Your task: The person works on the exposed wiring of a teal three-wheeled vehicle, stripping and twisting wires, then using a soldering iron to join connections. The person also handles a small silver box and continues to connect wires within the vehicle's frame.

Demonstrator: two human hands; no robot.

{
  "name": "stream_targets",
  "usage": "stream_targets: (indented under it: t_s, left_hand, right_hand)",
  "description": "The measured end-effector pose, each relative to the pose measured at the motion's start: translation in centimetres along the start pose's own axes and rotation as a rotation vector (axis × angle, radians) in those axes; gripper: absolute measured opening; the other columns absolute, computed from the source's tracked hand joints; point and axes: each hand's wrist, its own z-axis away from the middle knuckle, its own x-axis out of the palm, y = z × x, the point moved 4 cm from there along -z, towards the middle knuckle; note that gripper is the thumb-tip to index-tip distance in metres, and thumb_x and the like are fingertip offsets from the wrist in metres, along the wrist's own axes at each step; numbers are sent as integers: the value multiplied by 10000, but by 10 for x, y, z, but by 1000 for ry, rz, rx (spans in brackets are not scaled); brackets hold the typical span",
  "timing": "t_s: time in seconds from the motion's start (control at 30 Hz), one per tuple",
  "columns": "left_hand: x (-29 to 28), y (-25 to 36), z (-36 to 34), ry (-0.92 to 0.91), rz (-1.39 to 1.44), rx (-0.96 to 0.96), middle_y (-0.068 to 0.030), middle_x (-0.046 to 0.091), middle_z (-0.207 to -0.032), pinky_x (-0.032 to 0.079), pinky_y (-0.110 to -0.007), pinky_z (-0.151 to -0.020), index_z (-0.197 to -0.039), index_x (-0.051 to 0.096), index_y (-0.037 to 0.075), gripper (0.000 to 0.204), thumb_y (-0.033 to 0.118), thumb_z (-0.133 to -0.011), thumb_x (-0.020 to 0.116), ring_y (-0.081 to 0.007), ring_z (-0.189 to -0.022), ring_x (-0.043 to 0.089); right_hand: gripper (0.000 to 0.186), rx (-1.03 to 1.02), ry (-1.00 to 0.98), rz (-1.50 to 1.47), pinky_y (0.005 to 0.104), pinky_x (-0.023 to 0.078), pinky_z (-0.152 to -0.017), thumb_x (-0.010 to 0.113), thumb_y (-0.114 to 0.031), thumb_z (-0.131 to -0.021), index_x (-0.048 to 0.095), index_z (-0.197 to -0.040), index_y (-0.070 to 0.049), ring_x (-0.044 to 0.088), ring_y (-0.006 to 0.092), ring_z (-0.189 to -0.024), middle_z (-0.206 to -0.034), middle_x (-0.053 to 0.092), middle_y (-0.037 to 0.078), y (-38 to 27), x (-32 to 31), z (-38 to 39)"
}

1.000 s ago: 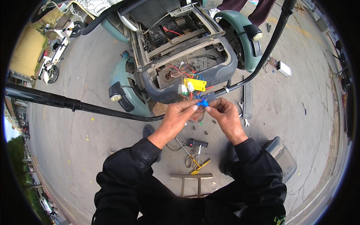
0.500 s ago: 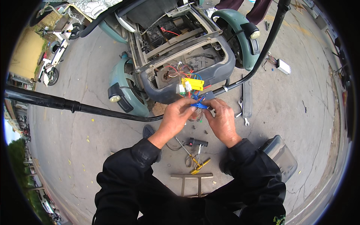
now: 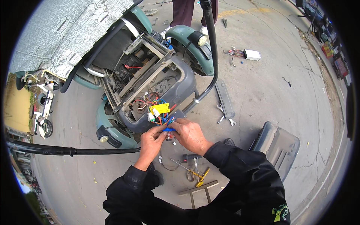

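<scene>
My left hand (image 3: pixel 150 145) and my right hand (image 3: pixel 190 135) meet in front of an opened vehicle body (image 3: pixel 180 88) with green fenders. Between both sets of pinched fingertips is a thin blue strip (image 3: pixel 170 129); whether it is tape or wire I cannot tell. Just beyond my fingers, a tangle of coloured wires (image 3: pixel 150 98) spills from the body's opening. A yellow block (image 3: pixel 160 109) and white plugs (image 3: pixel 151 116) sit among these wires. My fingers partly hide the strip and the wire ends below it.
Scissors (image 3: pixel 195 173), yellow-handled tools (image 3: pixel 203 177) and a small stool frame (image 3: pixel 198 188) are near me. Wrenches (image 3: pixel 221 119) lie by a grey panel (image 3: pixel 225 98); a wired silver box (image 3: pixel 252 54) is farther off. A dark plastic case (image 3: pixel 279 148) lies right. Another person's legs (image 3: pixel 183 13) stand behind the vehicle.
My view has turned, so the vehicle and my hands appear farther left and lower. My hands have drawn closer together on the blue strip.
</scene>
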Motion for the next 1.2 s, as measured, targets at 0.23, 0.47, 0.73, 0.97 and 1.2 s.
stream_targets:
  t_s: [0.23,0.47,0.73,0.97,1.2]
  left_hand:
    - [4,4,-1,-58,-195,74,-138,815,-1038,626,-288,-805,-1277,726,-78,282,-31,-999,728,-154,-916,784]
    - [-1,14,1,-65,-239,125,-140,813,-1013,628,-321,-769,-1186,767,-26,250,13,-940,783,-202,-872,816]
    - [-4,15,2,-73,-360,173,-176,793,-1054,622,-372,-788,-1139,778,-8,241,31,-902,800,-281,-893,808]
    - [-4,15,4,-64,-239,164,-188,795,-1056,622,-380,-798,-1224,750,-13,312,9,-915,778,-290,-924,810]
    - [-6,15,1,-146,-308,76,-148,826,-1039,621,-317,-830,-1308,728,-28,347,-26,-961,741,-186,-946,816]
  right_hand:
    - [225,18,-48,29,457,592,-812,775,-123,-868,725,-1086,-98,717,329,-976,-954,738,93,5,3,7]
    - [215,138,-16,-113,480,592,-837,779,-108,-870,771,-1085,-108,718,350,-986,-982,752,104,11,7,7]
    - [203,25,-15,-67,480,589,-824,808,-147,-869,753,-1059,-101,709,354,-977,-968,743,109,5,11,6]
    - [233,67,-38,-69,483,587,-830,808,-81,-858,772,-1088,-97,711,379,-960,-991,751,126,3,12,4]
    - [229,-153,12,73,436,606,-760,796,-82,-856,772,-1083,-99,719,315,-903,-930,728,92,-3,7,4]
